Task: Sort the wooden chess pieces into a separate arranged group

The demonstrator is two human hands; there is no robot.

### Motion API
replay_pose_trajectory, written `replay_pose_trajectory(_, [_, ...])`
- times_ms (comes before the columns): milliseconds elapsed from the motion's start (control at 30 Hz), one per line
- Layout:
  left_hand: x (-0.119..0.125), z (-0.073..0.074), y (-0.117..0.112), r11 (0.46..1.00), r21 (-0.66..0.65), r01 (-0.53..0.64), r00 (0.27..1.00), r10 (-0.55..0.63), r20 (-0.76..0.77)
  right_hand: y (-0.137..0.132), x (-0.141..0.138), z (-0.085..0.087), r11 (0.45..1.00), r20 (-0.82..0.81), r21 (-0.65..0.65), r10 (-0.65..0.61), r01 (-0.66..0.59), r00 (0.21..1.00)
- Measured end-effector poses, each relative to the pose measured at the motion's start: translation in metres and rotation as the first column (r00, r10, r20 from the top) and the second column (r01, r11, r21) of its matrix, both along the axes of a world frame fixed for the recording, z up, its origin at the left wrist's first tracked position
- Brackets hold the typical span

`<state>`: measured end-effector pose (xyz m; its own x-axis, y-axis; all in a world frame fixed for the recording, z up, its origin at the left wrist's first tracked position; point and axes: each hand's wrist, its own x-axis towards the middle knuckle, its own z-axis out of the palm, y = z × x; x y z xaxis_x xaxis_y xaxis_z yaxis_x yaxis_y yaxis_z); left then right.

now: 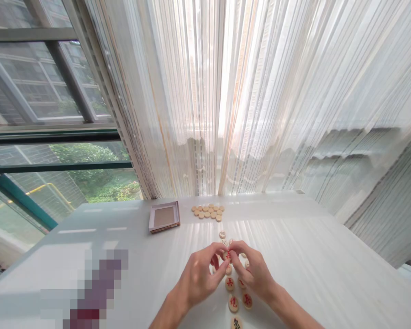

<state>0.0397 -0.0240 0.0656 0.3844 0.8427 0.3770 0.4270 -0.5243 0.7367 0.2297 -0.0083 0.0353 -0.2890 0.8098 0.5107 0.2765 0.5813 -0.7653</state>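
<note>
My left hand [201, 275] and my right hand [254, 270] meet over the white table, their fingers curled and closed. Between the fingertips of both is a round wooden Chinese chess piece [228, 256] with a red character. Below it, running toward me, lie more pieces with red characters, among them a soldier piece [229, 283], a cannon piece [233, 303] and another red piece [247, 300]. A piece with a black character [236, 322] is cut off by the bottom edge. Beyond my fingers sits a black-marked piece [222, 234]. My hands partly cover several others.
An open shallow box [164, 217] stands at the back left of the white table [301, 256]. To its right, a cluster of plain-looking pieces [207, 210] lies near the far edge. Striped sheer curtains [205, 114] hang behind the table, with a window at the left. A pixelated patch covers the lower left.
</note>
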Motion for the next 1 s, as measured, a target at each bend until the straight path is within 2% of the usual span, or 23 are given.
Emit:
replay_pose_trajectory(133, [0.0,0.007,-0.001,0.996,-0.091,-0.004,0.999,0.008,0.042,0.0,0.0,0.002,1.0,-0.008,0.0,0.004,-0.004,1.0])
replay_pose_trajectory(267, [0.001,0.0,-0.005,0.993,-0.119,0.0,0.995,0.012,0.096,-0.002,-0.001,0.004,0.999,-0.006,0.001,0.038,-0.038,0.999])
replay_pose_trajectory(500, [0.001,-0.019,-0.01,0.999,-0.044,0.015,0.995,-0.01,0.1,-0.003,-0.003,0.002,1.0,0.057,-0.005,0.005,-0.005,0.998])
replay_pose_trajectory(700, [0.002,-0.018,-0.014,1.0,0.012,-0.027,0.996,0.025,0.089,-0.003,-0.003,-0.001,1.0,0.046,-0.004,0.012,-0.012,0.999])
replay_pose_trajectory(1000, [0.002,-0.022,-0.012,0.991,-0.131,-0.018,0.972,0.048,0.229,-0.009,-0.005,0.0,0.996,0.055,0.073,0.039,-0.043,0.998])
